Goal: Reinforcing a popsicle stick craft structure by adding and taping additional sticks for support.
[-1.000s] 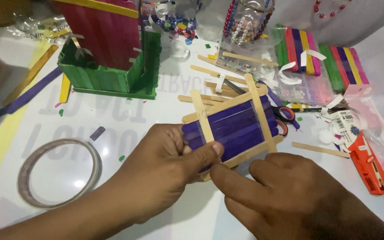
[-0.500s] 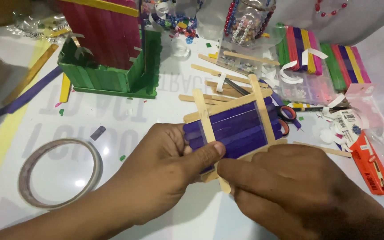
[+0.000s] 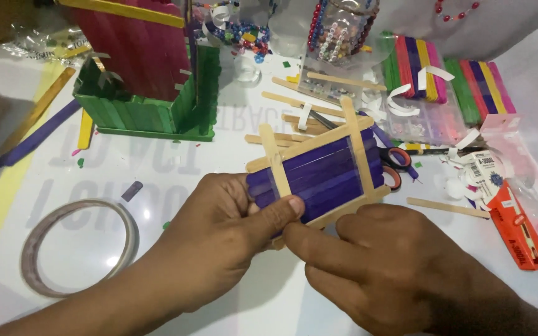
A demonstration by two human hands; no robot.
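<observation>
Hands meet over a purple stick panel (image 3: 322,174), a raft of purple craft sticks crossed by plain wooden ones, lying on the white table (image 3: 231,143). The left hand (image 3: 219,239) has its fingers curled around the panel's near left corner, thumb pressed flat on top by the upright wooden crosspiece, so that hand is pinching the panel. The right hand (image 3: 393,267) comes in from the other side, forefinger stretched out and its tip touching the left thumb's tip at the panel's lower edge; its other fingers are folded under, and whether they grip anything I cannot tell. Beyond the fingertips, just past the panel's far edge, red-handled scissors (image 3: 393,165) peek out, with loose wooden sticks (image 3: 306,109) scattered a little farther on. Farther still from the fingers stands a green and red stick house (image 3: 151,81), well apart from both hands. To the outside of the left wrist lies a roll of clear tape (image 3: 79,246). Out past the right hand's knuckles sit bundles of coloured sticks (image 3: 446,74) and an orange glue packet (image 3: 518,233), with one single wooden stick (image 3: 446,207) lying just beyond the right hand.
</observation>
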